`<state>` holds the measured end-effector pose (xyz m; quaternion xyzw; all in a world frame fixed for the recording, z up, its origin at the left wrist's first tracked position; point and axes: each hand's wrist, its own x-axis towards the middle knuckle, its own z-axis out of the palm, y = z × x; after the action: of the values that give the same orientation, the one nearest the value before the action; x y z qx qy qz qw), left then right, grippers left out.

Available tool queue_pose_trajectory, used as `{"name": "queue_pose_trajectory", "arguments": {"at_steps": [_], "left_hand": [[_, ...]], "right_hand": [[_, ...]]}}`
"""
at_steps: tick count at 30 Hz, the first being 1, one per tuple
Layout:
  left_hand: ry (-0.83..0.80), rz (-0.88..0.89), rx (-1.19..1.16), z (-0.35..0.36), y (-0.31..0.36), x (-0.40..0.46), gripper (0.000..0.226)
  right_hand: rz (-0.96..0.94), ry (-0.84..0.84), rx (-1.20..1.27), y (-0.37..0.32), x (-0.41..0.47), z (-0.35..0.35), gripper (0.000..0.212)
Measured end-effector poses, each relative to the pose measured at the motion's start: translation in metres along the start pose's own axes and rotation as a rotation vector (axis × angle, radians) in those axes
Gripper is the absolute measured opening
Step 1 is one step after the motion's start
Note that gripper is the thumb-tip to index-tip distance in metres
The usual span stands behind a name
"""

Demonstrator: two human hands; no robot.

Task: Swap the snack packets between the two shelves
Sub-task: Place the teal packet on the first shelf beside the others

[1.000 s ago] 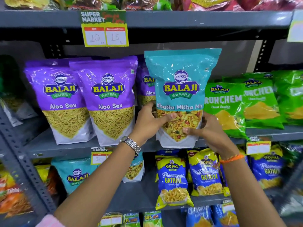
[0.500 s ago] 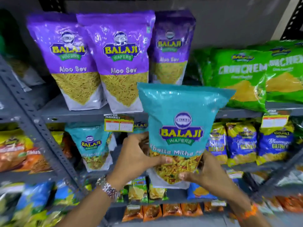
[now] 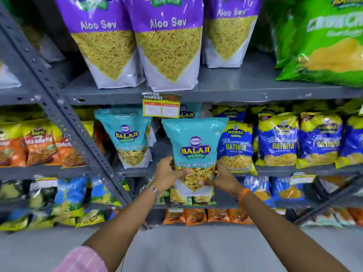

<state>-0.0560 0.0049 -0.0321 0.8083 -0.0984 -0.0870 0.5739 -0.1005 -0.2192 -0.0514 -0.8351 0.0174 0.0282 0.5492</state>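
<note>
Teal packet held upright in both hands before the gap on the lower shelf.

The left hand and right hand are each clamped on a lower side edge of the glossy teal plastic Balaji snack packet, thumbs across its clear window; its long axis stands vertical, with neither hand clearly the nearer to the shelf. The open slot lies directly behind the packet, between a second teal Balaji packet standing to the left and the blue-and-yellow Gathiya packet just beside it on the right. Overhead, the grey metal upper shelf and its hanging price tag limit headroom; the purple Aloo Sev packets stand above. The grey lower shelf looks likely to admit a straight forward push.
</note>
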Motion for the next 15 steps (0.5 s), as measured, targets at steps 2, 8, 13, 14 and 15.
{"name": "queue_pose_trajectory", "arguments": {"at_steps": [2, 8, 13, 14, 15], "left_hand": [[0.017, 0.014, 0.036, -0.004, -0.001, 0.019, 0.044], [0.06, 0.021, 0.061, -0.012, -0.004, 0.072, 0.059], [0.095, 0.017, 0.066, -0.014, -0.024, 0.1, 0.054], [0.103, 0.015, 0.062, -0.013, -0.026, 0.103, 0.056], [0.112, 0.016, 0.059, -0.013, -0.028, 0.106, 0.058]], "right_hand": [[0.028, -0.001, 0.03, 0.005, 0.025, 0.001, 0.075], [0.081, 0.058, 0.095, -0.011, 0.075, 0.009, 0.061], [0.08, 0.124, 0.129, -0.002, 0.103, 0.019, 0.071], [0.083, 0.136, 0.124, 0.001, 0.109, 0.021, 0.072], [0.079, 0.143, 0.118, 0.005, 0.114, 0.022, 0.072]]}}
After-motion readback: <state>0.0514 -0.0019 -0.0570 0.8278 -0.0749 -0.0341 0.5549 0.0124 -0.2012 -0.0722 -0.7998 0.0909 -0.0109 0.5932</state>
